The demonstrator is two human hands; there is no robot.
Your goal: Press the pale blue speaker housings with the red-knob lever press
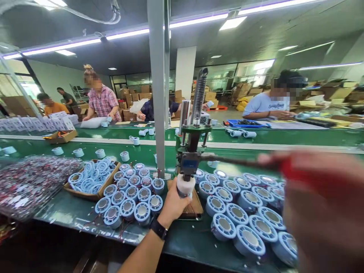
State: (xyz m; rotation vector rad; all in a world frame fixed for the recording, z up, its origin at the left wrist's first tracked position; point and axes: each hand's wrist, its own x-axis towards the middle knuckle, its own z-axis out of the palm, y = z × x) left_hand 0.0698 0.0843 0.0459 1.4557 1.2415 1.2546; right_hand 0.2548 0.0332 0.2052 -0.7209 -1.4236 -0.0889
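A hand-lever press point(191, 161) stands in front of me, its coil spring upright on top. Under its white round pressing head point(186, 185), my left hand point(174, 203) is wrapped round a small round part, mostly hidden by the fingers and the head. My right hand point(315, 178), large and smeared by motion, is closed on the far end of the press lever point(236, 160), where a blurred red patch shows. Light-blue round housings with metal discs stand on both sides of the press: a left group point(131, 191) and a right group point(250, 216).
A cardboard box point(100, 194) of light-blue rings stands left, beside a plastic-covered heap of small wired parts point(36, 182). A grey post point(159, 87) rises just behind the press. Beyond, a green conveyor point(113, 132) carries scattered housings; several co-workers sit or stand across it.
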